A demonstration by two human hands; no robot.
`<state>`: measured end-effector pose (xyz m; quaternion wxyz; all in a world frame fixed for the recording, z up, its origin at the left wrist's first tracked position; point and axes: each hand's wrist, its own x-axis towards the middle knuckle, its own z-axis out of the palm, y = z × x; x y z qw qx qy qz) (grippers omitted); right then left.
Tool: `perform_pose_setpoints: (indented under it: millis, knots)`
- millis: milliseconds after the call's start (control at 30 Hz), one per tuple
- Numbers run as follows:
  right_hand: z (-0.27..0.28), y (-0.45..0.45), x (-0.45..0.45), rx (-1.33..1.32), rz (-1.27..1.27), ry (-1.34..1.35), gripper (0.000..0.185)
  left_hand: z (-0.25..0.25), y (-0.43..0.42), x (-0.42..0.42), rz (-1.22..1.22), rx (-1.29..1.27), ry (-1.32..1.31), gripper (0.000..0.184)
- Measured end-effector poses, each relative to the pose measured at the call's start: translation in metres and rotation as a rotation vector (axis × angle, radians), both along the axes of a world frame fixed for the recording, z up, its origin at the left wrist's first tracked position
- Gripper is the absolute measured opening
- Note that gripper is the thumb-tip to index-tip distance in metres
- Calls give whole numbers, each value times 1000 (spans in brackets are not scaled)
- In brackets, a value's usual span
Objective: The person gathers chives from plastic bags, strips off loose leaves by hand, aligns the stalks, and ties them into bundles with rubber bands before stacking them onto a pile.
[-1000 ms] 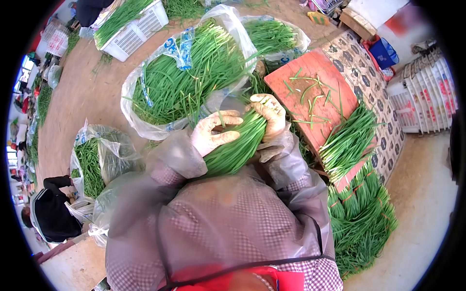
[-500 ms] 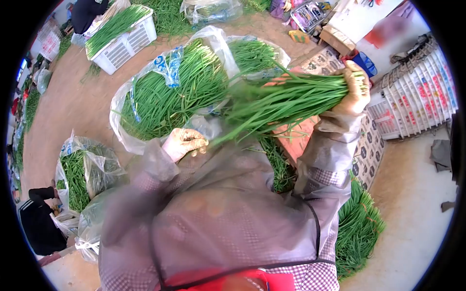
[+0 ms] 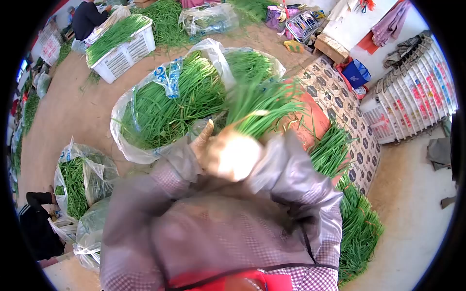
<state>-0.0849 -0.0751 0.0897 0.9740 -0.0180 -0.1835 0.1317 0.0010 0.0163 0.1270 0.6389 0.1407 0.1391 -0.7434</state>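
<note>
The right hand [image 3: 235, 156], badly blurred, appears closed around the base of a bunch of chives [image 3: 259, 107] in front of the wearer's chest, while the left hand [image 3: 200, 141] is just beside it, a digit raised, its grip impossible to tell. The leaves fan out toward a red board [image 3: 313, 119] and an open plastic bag [image 3: 117, 123] of chives; a loose hold could let stems slip out, or the splayed tips might snag and bend.

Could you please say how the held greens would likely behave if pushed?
The greens would probably bend, as their long, thin leaves curve at the free ends. They may also spread apart, since the tips fan out beyond the right hand.
</note>
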Motion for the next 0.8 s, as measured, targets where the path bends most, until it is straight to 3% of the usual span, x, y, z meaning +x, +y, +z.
perform_pose_setpoints:
  millis: [67,200,367,433,467,567,633,700,767,800]
  knots:
    - [-34,21,-2,35,46,-4,20,-21,15,10,-161,-102,320,65]
    - [-75,35,-1,26,184,-139,21,-42,26,13,-437,-31,266,62]
    - [37,6,-8,-1893,-742,-1083,42,-47,28,16,-393,-54,136,31]
    - [31,2,-5,-1625,-1106,-934,36,-51,28,19,-304,-40,-3,23]
    - [29,-6,-4,-1634,-1159,-870,34,-51,26,18,-263,-36,-77,21]
    - [53,-40,-21,-2039,-1196,-585,35,-57,20,11,-144,-31,-301,31]
    - [52,-39,-28,-2277,-1356,-87,30,-66,14,7,-59,-136,-419,38]
    - [52,-41,-26,-2407,-1365,-60,26,-79,13,8,-77,-123,-423,43]
    - [37,-48,-25,-2514,-1123,-242,25,-85,15,9,-95,-119,-432,48]
    - [36,-44,-23,-2566,-1265,-397,21,-80,18,8,-119,-120,-444,49]
